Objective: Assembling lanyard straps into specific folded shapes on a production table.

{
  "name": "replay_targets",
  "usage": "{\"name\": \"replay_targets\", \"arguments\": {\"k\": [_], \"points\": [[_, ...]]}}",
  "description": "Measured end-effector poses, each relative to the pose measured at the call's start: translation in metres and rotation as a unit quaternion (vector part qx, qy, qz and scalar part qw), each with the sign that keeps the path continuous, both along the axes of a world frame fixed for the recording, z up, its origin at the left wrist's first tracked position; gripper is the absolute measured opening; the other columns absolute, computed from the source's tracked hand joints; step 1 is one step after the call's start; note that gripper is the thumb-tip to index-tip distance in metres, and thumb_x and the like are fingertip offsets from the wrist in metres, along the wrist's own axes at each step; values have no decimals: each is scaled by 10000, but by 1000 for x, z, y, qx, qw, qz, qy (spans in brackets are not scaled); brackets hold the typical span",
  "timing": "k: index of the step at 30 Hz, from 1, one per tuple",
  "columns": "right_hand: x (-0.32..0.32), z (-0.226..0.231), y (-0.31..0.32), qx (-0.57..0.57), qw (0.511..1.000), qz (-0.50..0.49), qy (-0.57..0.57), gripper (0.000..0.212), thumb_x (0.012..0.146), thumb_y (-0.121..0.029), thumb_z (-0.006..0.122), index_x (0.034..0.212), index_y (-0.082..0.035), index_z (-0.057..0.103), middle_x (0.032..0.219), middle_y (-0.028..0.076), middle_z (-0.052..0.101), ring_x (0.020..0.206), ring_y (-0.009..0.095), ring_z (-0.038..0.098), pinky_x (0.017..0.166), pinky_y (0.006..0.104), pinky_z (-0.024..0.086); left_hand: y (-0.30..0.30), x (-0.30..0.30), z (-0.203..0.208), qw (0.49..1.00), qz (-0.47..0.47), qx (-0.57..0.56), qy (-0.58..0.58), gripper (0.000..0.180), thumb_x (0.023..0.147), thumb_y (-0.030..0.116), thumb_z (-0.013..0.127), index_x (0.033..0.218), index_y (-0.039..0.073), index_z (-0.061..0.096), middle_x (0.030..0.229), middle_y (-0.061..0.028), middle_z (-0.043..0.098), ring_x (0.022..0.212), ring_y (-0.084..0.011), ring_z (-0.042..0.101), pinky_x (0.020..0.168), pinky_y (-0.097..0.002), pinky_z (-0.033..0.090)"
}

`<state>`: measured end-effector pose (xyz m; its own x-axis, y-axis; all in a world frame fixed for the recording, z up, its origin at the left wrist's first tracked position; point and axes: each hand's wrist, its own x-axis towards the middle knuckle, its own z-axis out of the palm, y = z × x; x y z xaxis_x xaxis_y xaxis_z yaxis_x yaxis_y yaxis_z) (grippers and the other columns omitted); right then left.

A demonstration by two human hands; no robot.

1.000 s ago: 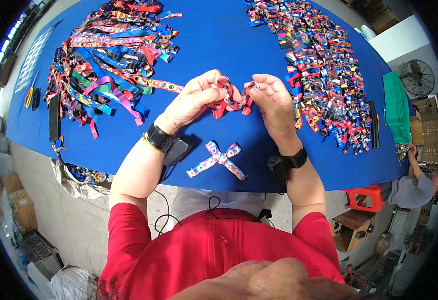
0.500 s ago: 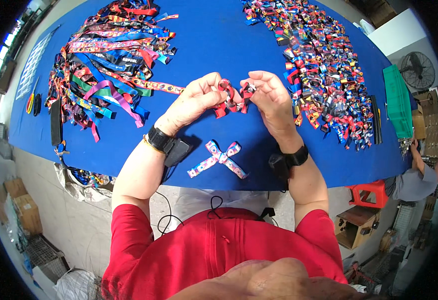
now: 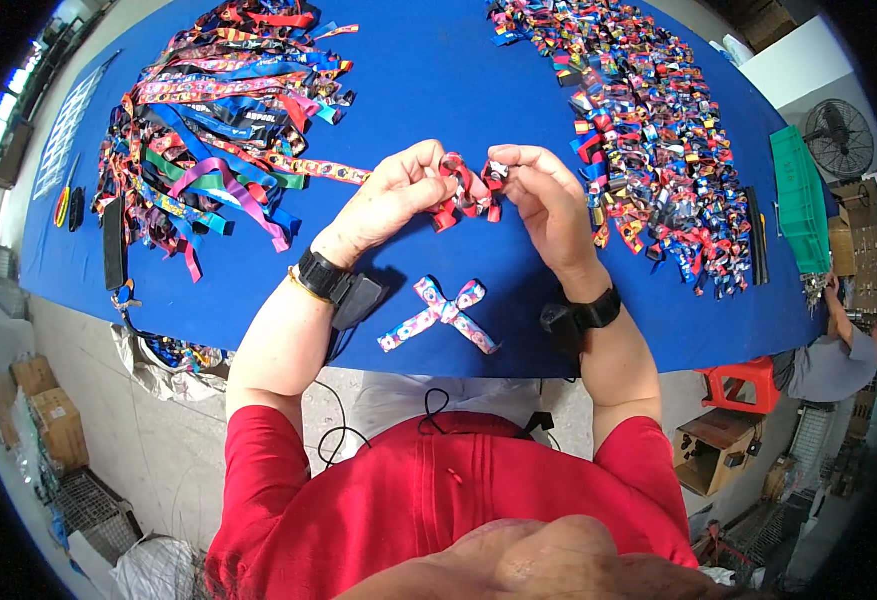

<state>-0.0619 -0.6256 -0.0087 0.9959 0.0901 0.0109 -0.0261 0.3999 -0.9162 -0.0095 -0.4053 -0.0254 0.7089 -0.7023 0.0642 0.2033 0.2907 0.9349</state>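
Red-and-black ribbon (image 3: 471, 192) between two hands, over a blue surface (image 3: 409, 95).
The left hand's (image 3: 391, 197) fingers pinch its looped side; whether the right hand's (image 3: 551, 207) fingers, at its other side, are closed, I cannot tell: their tips are partly hidden. Ribbon heaps (image 3: 209, 92) run off the top edge; near a green crate (image 3: 800, 200), a co-worker (image 3: 839, 365) blurs.

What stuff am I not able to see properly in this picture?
In the head view:
Red ribbon: partly hidden by the left hand and right hand.
Left ribbon pile: cut off by the top edge.
Other person's hand: too small and blurred to tell what it touches.
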Motion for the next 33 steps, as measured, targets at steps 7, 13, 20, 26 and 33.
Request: {"name": "replay_targets", "arguments": {"k": [7,13,20,26,33], "points": [[0,-3,1,-90,996,-2,-21,277,989,-155,629,1206,16,618,1093,43,666,988,87,619,881,227,494,0,-1,0,999,11,14,-29,92,975,139,558,985,52,534,1102,-152,689,1001,-180,650,864,-310,527],[2,-9,1,-84,995,-33,-52,264,954,-82,668,1194,18,621,1092,47,669,978,85,625,858,215,505,-2,-1,3,999,9,-2,-39,130,984,163,575,1012,40,541,1123,-156,683,990,-187,650,852,-310,527],[5,-10,-1,-28,994,-82,-73,204,956,-58,653,1145,6,614,1076,54,670,973,93,626,886,237,502,-3,0,6,996,66,-52,22,42,978,69,553,960,50,520,1157,-155,684,947,-177,675,818,-294,547],[2,-6,1,-3,990,-123,-71,197,960,-44,634,1146,8,594,1036,66,677,927,99,633,844,228,501,-3,3,1,993,63,-90,45,49,996,80,554,1002,37,531,1154,-174,679,1005,-216,683,892,-356,568],[3,-7,2,-16,993,-109,-31,163,972,-59,624,1123,-5,597,997,56,683,846,82,625,768,214,496,0,8,-2,986,66,-133,77,134,1013,128,549,1083,13,552,1222,-227,648,1012,-261,694,897,-381,578]]}}
